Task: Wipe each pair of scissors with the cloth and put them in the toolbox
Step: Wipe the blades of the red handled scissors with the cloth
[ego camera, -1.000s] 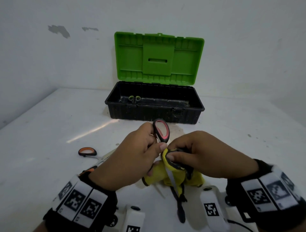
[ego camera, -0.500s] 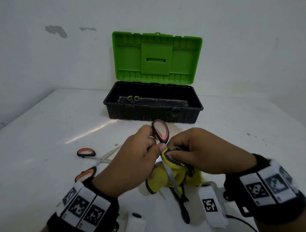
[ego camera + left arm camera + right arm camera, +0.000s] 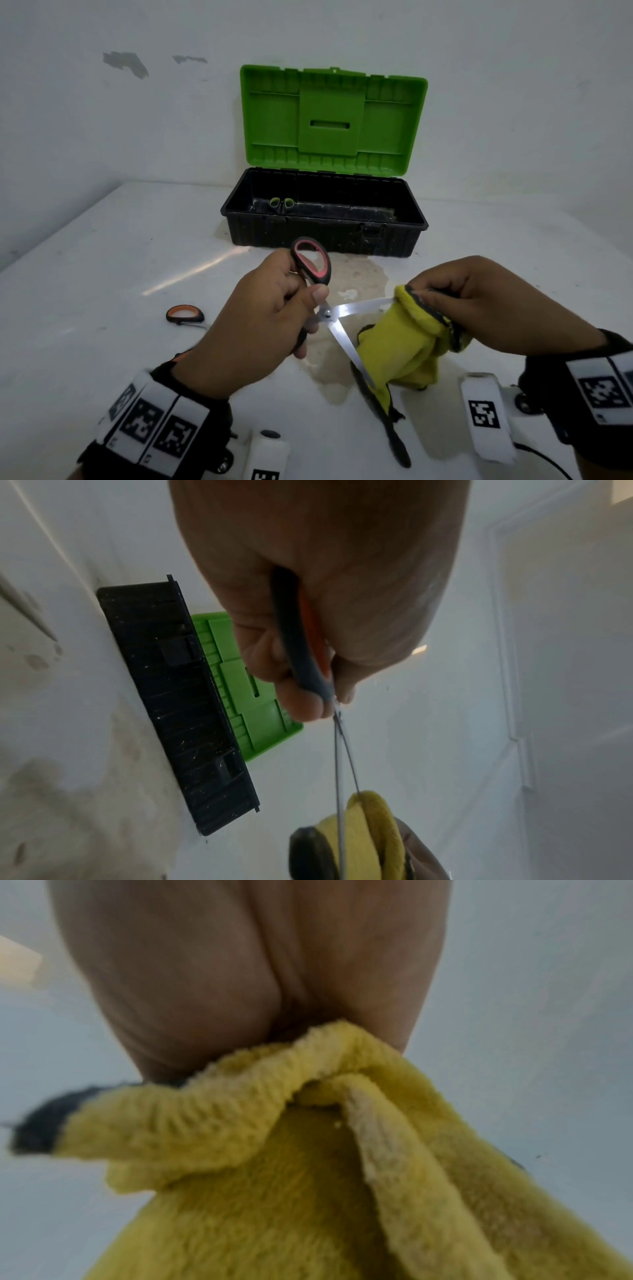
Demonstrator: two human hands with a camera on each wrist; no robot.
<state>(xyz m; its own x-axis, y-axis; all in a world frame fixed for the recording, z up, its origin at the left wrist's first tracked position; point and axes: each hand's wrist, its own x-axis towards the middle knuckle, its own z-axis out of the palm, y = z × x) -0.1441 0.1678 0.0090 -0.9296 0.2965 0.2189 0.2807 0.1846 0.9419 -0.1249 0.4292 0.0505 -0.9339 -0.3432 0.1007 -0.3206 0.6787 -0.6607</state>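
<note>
Head view: white tabletop [image 3: 102, 274] stretching under both my hands, stained patch in the middle. Black plastic toolbox [image 3: 325, 236] sitting at the far side against the white wall [image 3: 102, 137], its bright green lid [image 3: 334, 120] standing open. Green-handled scissors [image 3: 281, 204] lying inside the box at its left end, only the finger loops showing. Orange-and-black scissors [image 3: 185, 313] lying on the table left of my left hand, mostly hidden behind it. Nothing is sitting between my hands and the box.

My left hand [image 3: 260, 329] is gripping the black-handled scissors with pink loop lining [image 3: 313, 265], fingers curled round the lower handle, thumb pressing near the pivot, upper loop sticking up free. Blades are spreading wide: one pointing right into the cloth, the other slanting down towards me. My right hand [image 3: 486, 305] is pinching the yellow fleecy cloth with dark edging [image 3: 400, 346] round the tip of the right-pointing blade; the rest of the cloth is hanging down and touching the second blade.

Left wrist view: my left hand [image 3: 325, 574] is closing round the handle [image 3: 298, 647], blades [image 3: 339, 750] running away to the cloth [image 3: 363, 831], the toolbox [image 3: 178, 696] beyond.

Right wrist view: my right hand [image 3: 240, 974] is bunching the cloth [image 3: 274, 1177]; blade not showing.

Count: three pairs of scissors, one cloth, one toolbox.
</note>
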